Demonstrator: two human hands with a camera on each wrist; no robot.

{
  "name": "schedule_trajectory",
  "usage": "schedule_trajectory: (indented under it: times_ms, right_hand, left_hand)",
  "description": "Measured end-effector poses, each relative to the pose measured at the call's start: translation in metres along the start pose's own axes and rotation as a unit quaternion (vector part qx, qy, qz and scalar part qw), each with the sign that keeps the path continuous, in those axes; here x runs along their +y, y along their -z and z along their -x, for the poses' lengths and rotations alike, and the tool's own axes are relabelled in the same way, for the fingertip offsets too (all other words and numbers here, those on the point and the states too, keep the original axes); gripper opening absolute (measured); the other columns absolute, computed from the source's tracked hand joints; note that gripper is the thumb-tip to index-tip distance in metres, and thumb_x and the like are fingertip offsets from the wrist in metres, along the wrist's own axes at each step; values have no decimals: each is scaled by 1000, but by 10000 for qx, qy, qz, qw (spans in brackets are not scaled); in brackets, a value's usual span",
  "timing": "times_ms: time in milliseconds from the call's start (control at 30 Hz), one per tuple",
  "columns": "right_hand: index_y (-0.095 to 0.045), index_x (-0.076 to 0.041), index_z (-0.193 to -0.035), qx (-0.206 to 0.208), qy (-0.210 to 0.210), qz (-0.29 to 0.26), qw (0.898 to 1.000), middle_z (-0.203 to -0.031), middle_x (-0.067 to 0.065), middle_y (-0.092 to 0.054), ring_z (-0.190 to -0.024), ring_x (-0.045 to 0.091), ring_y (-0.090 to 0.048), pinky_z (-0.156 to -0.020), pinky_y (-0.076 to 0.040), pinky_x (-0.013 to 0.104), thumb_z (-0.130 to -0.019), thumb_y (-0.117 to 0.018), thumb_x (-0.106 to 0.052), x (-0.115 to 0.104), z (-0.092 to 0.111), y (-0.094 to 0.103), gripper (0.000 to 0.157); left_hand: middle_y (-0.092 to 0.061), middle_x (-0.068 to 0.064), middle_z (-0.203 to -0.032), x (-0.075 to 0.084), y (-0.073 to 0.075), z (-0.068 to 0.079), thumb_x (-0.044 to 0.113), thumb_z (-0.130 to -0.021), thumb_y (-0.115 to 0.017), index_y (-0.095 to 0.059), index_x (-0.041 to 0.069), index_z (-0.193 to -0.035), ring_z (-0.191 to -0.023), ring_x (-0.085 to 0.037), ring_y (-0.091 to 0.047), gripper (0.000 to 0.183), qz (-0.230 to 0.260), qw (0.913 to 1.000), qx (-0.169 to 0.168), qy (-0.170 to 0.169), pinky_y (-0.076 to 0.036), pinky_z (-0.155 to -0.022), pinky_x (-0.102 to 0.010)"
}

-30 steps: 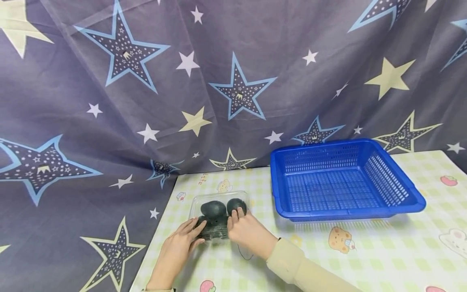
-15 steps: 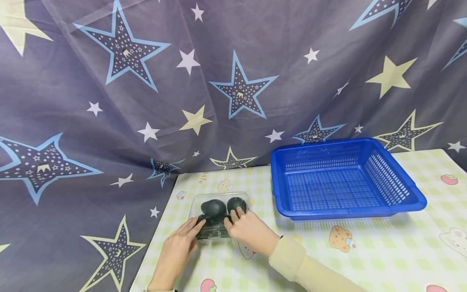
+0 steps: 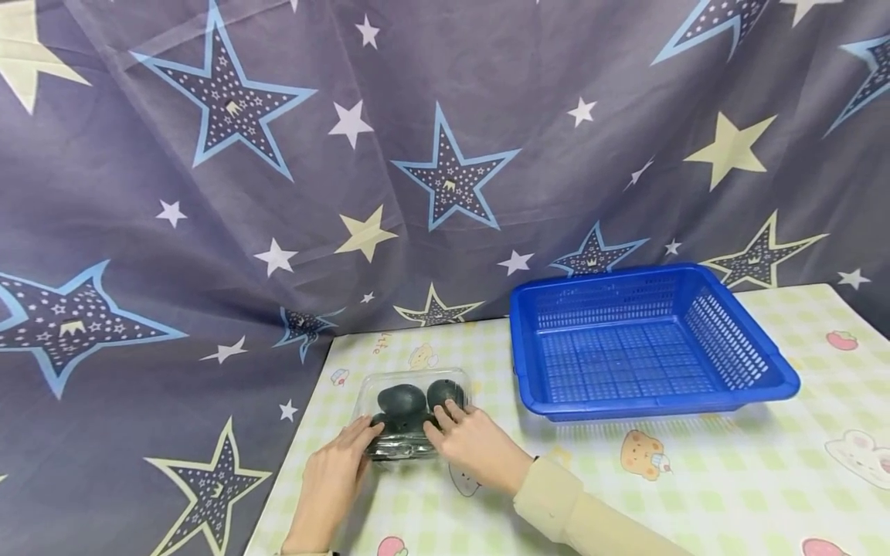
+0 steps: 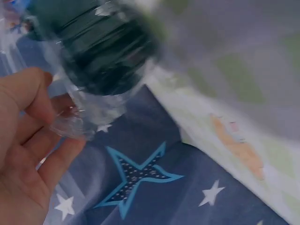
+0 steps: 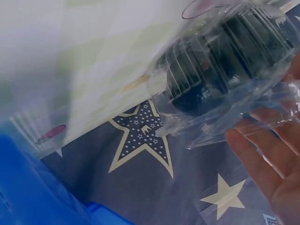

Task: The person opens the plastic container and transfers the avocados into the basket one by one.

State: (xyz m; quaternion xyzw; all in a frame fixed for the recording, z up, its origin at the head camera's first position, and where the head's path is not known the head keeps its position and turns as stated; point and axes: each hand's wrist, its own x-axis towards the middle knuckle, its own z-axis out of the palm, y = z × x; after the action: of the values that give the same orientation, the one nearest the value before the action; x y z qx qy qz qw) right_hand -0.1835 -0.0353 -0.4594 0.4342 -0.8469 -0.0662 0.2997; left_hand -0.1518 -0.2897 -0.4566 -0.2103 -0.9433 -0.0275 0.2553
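Note:
A clear plastic clamshell box [image 3: 371,384] sits on the table, left of the basket. Through its lid show several dark green, oval, avocado-like fruits [image 3: 402,399]. My left hand [image 3: 332,469] holds the box's front left corner; in the left wrist view its thumb and fingers [image 4: 65,157] pinch the clear rim. At the front right, my right hand [image 3: 480,446] grips the box with its fingers bent over the lid. In the right wrist view the fingers [image 5: 255,157] lie along the plastic edge, and the thumb is mostly cut off.
A blue slotted plastic basket [image 3: 626,359] stands on the table to the right of the box. The table [image 3: 577,510] wears a green checked cloth with cartoon prints. Behind it and at its left side hangs a grey star-patterned curtain [image 3: 487,69].
The left hand's thumb has slipped out of sight at the box's front, and its fingers have drawn in slightly. The right hand has shifted only a little. The box stays in place; the head view moved slightly.

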Motion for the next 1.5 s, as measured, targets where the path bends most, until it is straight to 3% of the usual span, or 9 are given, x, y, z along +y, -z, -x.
schedule_trajectory:
  times_ms: [167,500,667,800,967,1067,1167,1300,1500]
  right_hand:
    - [-69,-15,-121,37,-176,-29,9998,-121,10,-70,-109,24,-69,-83,-60,34,-92,-70,-17,0,0,1,29]
    - [-66,-13,-127,-203,-915,-1161,9888,-130,12,-65,-120,29,-63,-93,-56,38,-82,-82,-27,7,-6,13,50]
    - [-68,-15,-127,-326,-1242,-1811,9750,-135,9,-62,-127,27,-58,-100,-52,40,-83,-79,-22,14,-8,24,46]
    - [-69,-15,-124,-181,-1438,-2158,9656,-134,7,-63,-127,24,-57,-101,-51,39,-85,-77,-25,21,-9,32,41]
    - [-66,-14,-123,85,-1614,-2357,9583,-125,2,-64,-117,20,-60,-94,-55,36,-88,-75,-36,30,-8,35,42]
    - [-63,-14,-119,291,-1758,-2498,9518,-117,-1,-62,-108,16,-60,-89,-56,33,-89,-75,-36,34,-6,35,39]
    - [-62,-13,-115,484,-1882,-2613,9455,-111,-2,-58,-100,12,-57,-81,-55,30,-89,-75,-35,38,-6,36,36]
    - [-64,-11,-111,714,-2029,-2729,9377,-107,-2,-56,-94,11,-53,-73,-52,27,-89,-76,-34,41,-6,35,34]
    - [-62,-10,-110,973,-2236,-2875,9262,-104,-1,-56,-89,11,-52,-67,-51,25,-90,-74,-33,45,-6,34,33]
  left_hand:
    - [-68,-9,-125,-1,2,-4,-8,-67,-74,-72,18,-120,-109,-27,-69,59,60,10000,-26,-35,-59,-68,-43]
    - [-65,-8,-130,-4,1,-6,-7,-71,-68,-68,18,-127,-103,-28,-69,61,114,9998,146,97,-53,-57,-35]
    - [-64,-7,-132,-4,3,-8,-4,-75,-71,-67,18,-130,-68,-13,-61,59,208,9993,-12,304,-39,-51,-23]
    - [-65,-7,-131,-7,4,-8,-1,-77,-72,-66,19,-131,-58,-6,-49,58,364,9984,-14,429,-34,-50,-19]
    - [-63,-5,-134,-10,4,-13,-2,-83,-68,-65,20,-132,-93,-20,-67,54,661,9962,277,485,-46,-55,-25]
    - [-62,-4,-135,-11,3,-19,-3,-86,-66,-65,17,-131,-116,-25,-62,49,945,9927,487,574,-57,-72,-36]
    - [-63,-5,-134,-11,5,-23,-3,-86,-68,-66,14,-129,-122,-26,-59,46,1299,9864,723,698,-53,-92,-41]
    - [-63,-5,-134,-11,9,-26,-4,-85,-70,-67,13,-126,-125,-27,-57,45,1853,9732,939,983,-38,-111,-22]
    - [-64,-6,-131,-16,12,-28,-3,-84,-74,-68,17,-124,-126,-29,-56,45,2369,9553,1307,1190,-30,-108,-8]
